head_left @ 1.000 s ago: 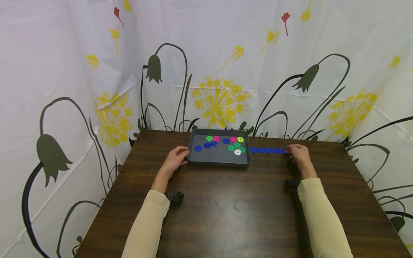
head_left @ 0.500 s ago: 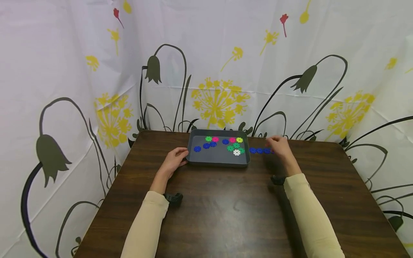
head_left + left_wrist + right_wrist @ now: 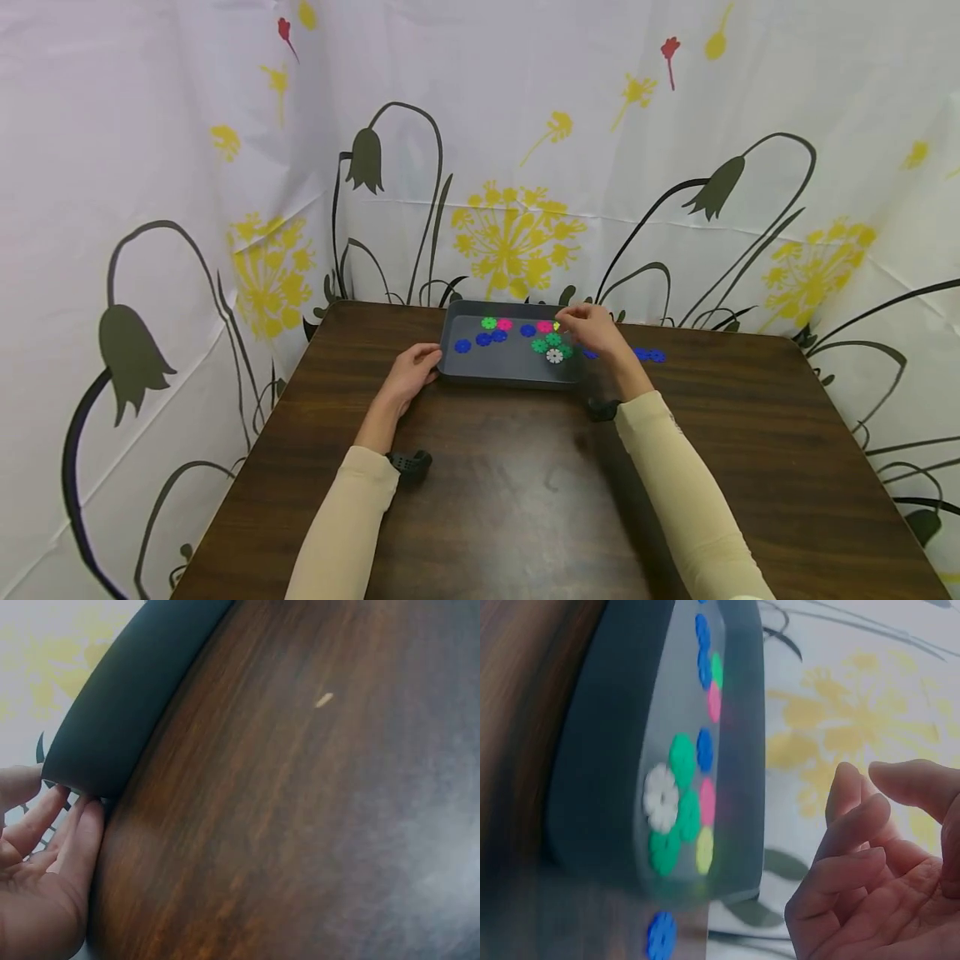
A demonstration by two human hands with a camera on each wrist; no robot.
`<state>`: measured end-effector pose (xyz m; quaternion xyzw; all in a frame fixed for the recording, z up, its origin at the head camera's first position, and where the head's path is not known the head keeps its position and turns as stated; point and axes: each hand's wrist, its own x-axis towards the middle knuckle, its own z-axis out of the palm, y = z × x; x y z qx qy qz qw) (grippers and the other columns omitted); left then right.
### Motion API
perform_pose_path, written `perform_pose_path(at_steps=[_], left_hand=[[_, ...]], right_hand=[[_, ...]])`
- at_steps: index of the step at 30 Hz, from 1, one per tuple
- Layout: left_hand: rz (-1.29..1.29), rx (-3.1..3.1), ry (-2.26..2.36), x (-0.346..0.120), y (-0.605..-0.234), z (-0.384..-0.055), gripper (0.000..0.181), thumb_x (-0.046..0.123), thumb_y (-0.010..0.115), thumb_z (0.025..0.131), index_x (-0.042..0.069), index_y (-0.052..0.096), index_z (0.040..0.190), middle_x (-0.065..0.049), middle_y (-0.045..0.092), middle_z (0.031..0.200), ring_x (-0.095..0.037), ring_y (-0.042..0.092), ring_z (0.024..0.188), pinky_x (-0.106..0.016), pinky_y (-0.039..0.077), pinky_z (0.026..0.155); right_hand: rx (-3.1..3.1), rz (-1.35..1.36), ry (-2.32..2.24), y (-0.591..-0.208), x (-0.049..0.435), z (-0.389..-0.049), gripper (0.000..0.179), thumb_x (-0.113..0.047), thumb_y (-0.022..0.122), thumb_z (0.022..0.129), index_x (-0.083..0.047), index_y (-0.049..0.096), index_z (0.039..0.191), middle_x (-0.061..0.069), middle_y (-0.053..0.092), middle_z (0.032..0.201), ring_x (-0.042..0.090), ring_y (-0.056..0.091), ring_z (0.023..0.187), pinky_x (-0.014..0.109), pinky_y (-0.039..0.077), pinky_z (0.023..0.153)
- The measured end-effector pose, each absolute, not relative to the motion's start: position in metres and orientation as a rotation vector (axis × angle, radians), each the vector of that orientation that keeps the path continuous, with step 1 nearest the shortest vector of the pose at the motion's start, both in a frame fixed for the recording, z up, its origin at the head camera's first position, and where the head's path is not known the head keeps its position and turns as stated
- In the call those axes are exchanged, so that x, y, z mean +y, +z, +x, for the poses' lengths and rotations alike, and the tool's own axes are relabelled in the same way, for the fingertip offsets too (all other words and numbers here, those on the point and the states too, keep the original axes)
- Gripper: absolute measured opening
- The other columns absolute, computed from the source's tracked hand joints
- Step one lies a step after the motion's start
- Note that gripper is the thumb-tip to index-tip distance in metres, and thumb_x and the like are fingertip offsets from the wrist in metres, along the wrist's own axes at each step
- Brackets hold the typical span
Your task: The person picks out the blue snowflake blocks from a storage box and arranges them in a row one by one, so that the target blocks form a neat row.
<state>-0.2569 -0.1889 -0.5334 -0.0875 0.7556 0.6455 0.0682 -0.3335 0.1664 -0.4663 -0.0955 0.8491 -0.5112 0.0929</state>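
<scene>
In the middle of the head view, a dark grey tray [image 3: 502, 364] stands on the brown wooden counter [image 3: 487, 508]. At its left end is the left hand [image 3: 407, 374]; the left wrist view shows its fingers bent around the corner of the tray and holding it, with the thumb low, near the counter. The right hand [image 3: 597, 332] is over the right end of the tray. Its fingers are loosely bent, and in the right wrist view a small gap is between the thumb tip and the forefinger; they hold nothing. Flower-shaped discs lie inside the tray. In its left half are three blue discs [image 3: 483, 340], a bright green disc [image 3: 489, 322] and a pink disc [image 3: 505, 324]. Toward the right are one more blue disc, a second pink one, a yellow disc [image 3: 704, 850], three darker green discs [image 3: 539, 345] and a white disc [image 3: 554, 357], which lies near the front wall, close beside the green ones. Outside the tray, to the right, other blue discs [image 3: 648, 355] lie on the counter, partly hidden by the right hand. Both arms have cream sleeves [image 3: 341, 525] and a black device [image 3: 412, 466] at the wrist. Across the background hangs a white curtain [image 3: 480, 100] with yellow, red and grey-green flowers.
</scene>
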Motion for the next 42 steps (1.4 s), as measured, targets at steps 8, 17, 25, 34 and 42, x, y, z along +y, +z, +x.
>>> perform_pose_path(at_steps=[8,17,25,34,42], left_hand=[[-0.279,2.286,1.947,-0.192,-0.539,-0.256,0.047,0.027,0.054,0.115,0.002,0.052,0.156,-0.021,0.051,0.16,-0.035,0.049,0.151,-0.048,0.047,0.125],[-0.259,2.273,1.944,-0.192,-0.539,-0.255,0.049,0.026,0.054,0.115,0.0,0.05,0.156,-0.023,0.049,0.161,-0.036,0.048,0.151,-0.05,0.046,0.126],[-0.216,2.241,1.967,-0.193,-0.538,-0.262,0.046,0.023,0.055,0.115,0.0,0.051,0.155,-0.023,0.051,0.157,-0.035,0.05,0.148,-0.051,0.046,0.125],[-0.196,2.216,1.973,-0.198,-0.538,-0.26,0.046,0.023,0.055,0.115,0.0,0.05,0.155,-0.023,0.051,0.157,-0.036,0.049,0.149,-0.052,0.045,0.126],[-0.191,2.175,1.979,-0.2,-0.537,-0.26,0.046,0.02,0.055,0.115,0.001,0.048,0.155,-0.024,0.049,0.158,-0.036,0.047,0.15,-0.052,0.045,0.126]], right_hand=[[2.556,-0.303,-1.327,-0.461,0.131,-0.354,0.037,-0.026,0.062,0.11,0.001,0.073,0.132,0.023,0.067,0.136,0.041,0.064,0.111,0.046,0.06,0.093],[2.648,-0.294,-1.036,-0.475,0.111,-0.385,0.028,-0.019,0.065,0.106,0.003,0.077,0.117,0.02,0.07,0.133,0.021,0.058,0.083,0.038,0.056,0.078],[2.749,-0.37,-0.642,-0.473,0.104,-0.397,0.023,-0.027,0.066,0.106,-0.012,0.072,0.122,0.009,0.072,0.12,0.029,0.065,0.103,0.057,0.053,0.099],[2.822,-0.386,-0.475,-0.478,0.09,-0.401,0.027,-0.026,0.071,0.104,-0.015,0.076,0.127,0.008,0.075,0.127,0.036,0.068,0.115,0.066,0.05,0.108],[2.834,-0.279,-0.456,-0.485,0.084,-0.399,0.019,-0.027,0.075,0.101,-0.011,0.079,0.11,0.011,0.078,0.116,0.041,0.069,0.112,0.07,0.047,0.11]])
